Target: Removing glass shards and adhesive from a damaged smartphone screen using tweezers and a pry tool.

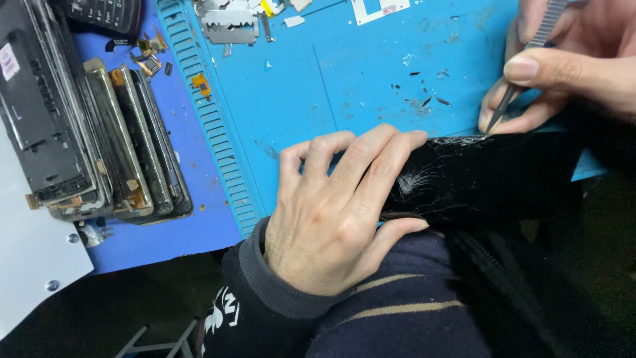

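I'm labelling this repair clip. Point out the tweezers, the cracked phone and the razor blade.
tweezers (507, 99), head view, lower shaft.
cracked phone (477, 176), head view, black glass.
razor blade (230, 28), head view, middle.

One camera, worn on the person's head, looks steeply down and close at the blue mat (371, 73) on the table edge, above their lap.
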